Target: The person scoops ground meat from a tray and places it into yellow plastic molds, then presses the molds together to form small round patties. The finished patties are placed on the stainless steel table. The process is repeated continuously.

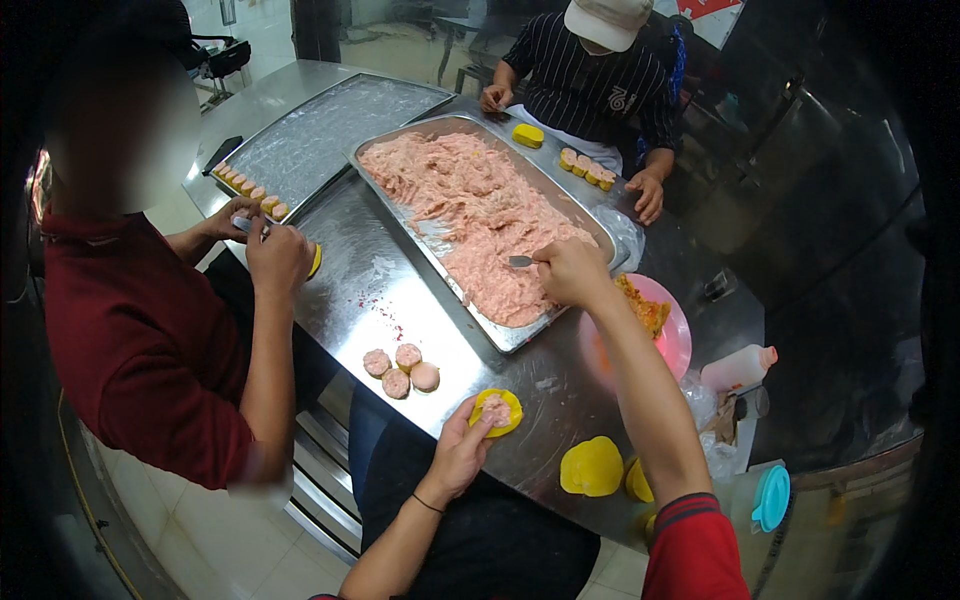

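Note:
My left hand point(462, 445) cups a round yellow wrapper point(498, 411) with a dab of pink filling in it, near the front edge of the steel table point(390, 290). My right hand point(572, 270) reaches out over the big metal tray point(395, 135) of pink minced filling point(470, 205) and grips a small metal spoon point(521, 261), whose tip touches the filling. Several finished dumplings point(401, 368) sit on the table just left of my left hand. A stack of yellow wrappers point(592, 466) lies by my right elbow.
A person in a red shirt at the left works with both hands point(268, 245) beside a second tray point(320, 130) holding a row of dumplings. Another person in a striped shirt sits opposite. A pink bowl point(668, 335), a white bottle point(738, 368) and a teal lid point(771, 497) stand at right.

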{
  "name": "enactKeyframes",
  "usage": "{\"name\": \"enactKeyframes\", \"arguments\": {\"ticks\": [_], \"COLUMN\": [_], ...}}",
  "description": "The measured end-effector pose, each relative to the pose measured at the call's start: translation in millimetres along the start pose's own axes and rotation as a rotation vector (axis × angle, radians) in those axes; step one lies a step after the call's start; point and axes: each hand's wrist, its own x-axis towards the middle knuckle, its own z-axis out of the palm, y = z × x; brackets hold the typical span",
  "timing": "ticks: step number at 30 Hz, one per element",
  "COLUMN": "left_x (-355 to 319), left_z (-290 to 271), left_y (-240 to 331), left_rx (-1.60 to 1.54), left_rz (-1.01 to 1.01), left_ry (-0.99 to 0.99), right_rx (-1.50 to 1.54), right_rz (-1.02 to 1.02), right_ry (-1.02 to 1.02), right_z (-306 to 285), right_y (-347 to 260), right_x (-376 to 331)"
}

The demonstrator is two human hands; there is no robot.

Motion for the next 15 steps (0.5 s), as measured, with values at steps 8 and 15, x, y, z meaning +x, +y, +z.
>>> {"name": "enactKeyframes", "arguments": {"ticks": [8,15], "left_x": [0,0], "left_z": [0,-1], "left_y": [0,0], "left_rx": [-0.062,-0.062], "left_rz": [-0.007,-0.008], "left_ry": [-0.009,-0.014], "right_rx": [0.026,-0.048], "right_rz": [-0.123,-0.120], "right_ry": [-0.073,0.041], "right_z": [2,13], "right_y": [-3,-2], "right_x": [5,6]}}
